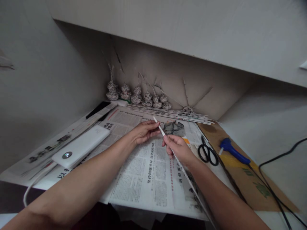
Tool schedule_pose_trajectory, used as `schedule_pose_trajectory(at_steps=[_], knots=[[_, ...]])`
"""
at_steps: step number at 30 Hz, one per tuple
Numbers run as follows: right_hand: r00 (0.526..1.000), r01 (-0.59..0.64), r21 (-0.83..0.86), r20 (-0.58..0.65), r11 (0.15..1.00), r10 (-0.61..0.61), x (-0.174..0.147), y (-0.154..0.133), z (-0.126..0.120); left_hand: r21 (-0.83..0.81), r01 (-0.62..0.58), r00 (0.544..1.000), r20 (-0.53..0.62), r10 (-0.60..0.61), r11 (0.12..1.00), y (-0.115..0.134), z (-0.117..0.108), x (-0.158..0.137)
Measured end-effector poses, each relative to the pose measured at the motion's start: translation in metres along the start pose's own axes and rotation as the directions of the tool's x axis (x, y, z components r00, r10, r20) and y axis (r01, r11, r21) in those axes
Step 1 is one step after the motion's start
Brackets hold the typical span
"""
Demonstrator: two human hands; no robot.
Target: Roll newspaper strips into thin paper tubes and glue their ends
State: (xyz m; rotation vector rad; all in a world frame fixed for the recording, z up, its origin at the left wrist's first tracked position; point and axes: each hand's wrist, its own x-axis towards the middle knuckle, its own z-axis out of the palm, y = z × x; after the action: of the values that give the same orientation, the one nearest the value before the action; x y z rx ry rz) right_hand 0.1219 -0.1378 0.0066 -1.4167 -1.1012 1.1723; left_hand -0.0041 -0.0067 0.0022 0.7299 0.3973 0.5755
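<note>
A thin rolled paper stick (189,179) slants across the middle of the head view, its pale tip up between my hands and its tail running down past my right forearm. My right hand (176,147) is closed around it a little below the tip. Close to the tip, my left hand (146,131) pinches the stick between thumb and fingers. Beneath both hands lie spread newspaper sheets (134,172). Just right of my right hand rest black-handled scissors (207,153).
Several woven paper gourds (136,95) line the back wall, behind a bundle of paper sticks (172,113). A white power bank (81,147) with a cable lies left. At right, a blue glue gun (235,150) sits on cardboard (251,179). A sloped panel (182,28) overhangs the table.
</note>
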Motion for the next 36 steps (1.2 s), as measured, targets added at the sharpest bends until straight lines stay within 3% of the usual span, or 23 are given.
schedule_pose_trajectory(at_steps=[3,7,9,11,15,17,19,23,26,31,36], knots=[[0.999,-0.003,0.042,0.035,0.999,0.002,-0.001,0.000,-0.001,-0.007,-0.005,1.000,0.016,0.005,1.000,0.000,0.000,0.000],[0.964,-0.146,0.320,0.258,0.936,0.063,-0.002,-0.002,-0.001,-0.011,0.006,1.000,0.016,-0.006,1.000,0.001,0.001,-0.002],[0.945,-0.195,0.369,0.317,0.909,0.074,-0.002,-0.003,0.000,-0.005,0.009,1.000,0.018,-0.009,1.000,0.001,0.002,-0.003],[0.962,-0.165,0.326,0.261,0.931,0.080,-0.002,-0.002,0.001,0.002,0.005,1.000,0.012,-0.005,1.000,0.001,0.002,-0.002],[1.000,0.000,0.025,0.030,1.000,-0.001,0.000,0.001,0.002,0.025,-0.012,0.999,-0.029,0.013,1.000,0.003,-0.001,0.000],[1.000,0.018,-0.057,0.009,0.998,-0.017,0.001,0.002,0.001,0.037,-0.010,0.999,-0.032,0.012,0.999,0.004,-0.003,0.001],[0.998,-0.007,-0.002,0.059,1.000,0.007,0.000,0.003,0.001,0.038,-0.001,1.000,-0.019,0.002,0.999,0.004,-0.005,0.001],[0.968,-0.121,0.306,0.246,0.944,0.045,-0.001,0.003,0.003,-0.004,0.002,0.999,0.034,-0.002,1.000,0.002,-0.008,0.002],[0.957,-0.139,0.407,0.289,0.903,0.017,-0.001,0.003,0.004,-0.020,-0.008,0.997,0.075,0.010,1.000,0.000,-0.010,0.003],[0.975,-0.114,0.376,0.220,0.919,0.031,-0.001,0.005,0.004,0.013,-0.006,0.996,0.089,0.005,1.000,-0.002,-0.010,0.003],[0.980,-0.121,0.256,0.182,0.959,0.075,-0.001,0.004,0.007,0.039,-0.026,0.999,0.024,0.025,0.999,-0.001,-0.007,0.002]])
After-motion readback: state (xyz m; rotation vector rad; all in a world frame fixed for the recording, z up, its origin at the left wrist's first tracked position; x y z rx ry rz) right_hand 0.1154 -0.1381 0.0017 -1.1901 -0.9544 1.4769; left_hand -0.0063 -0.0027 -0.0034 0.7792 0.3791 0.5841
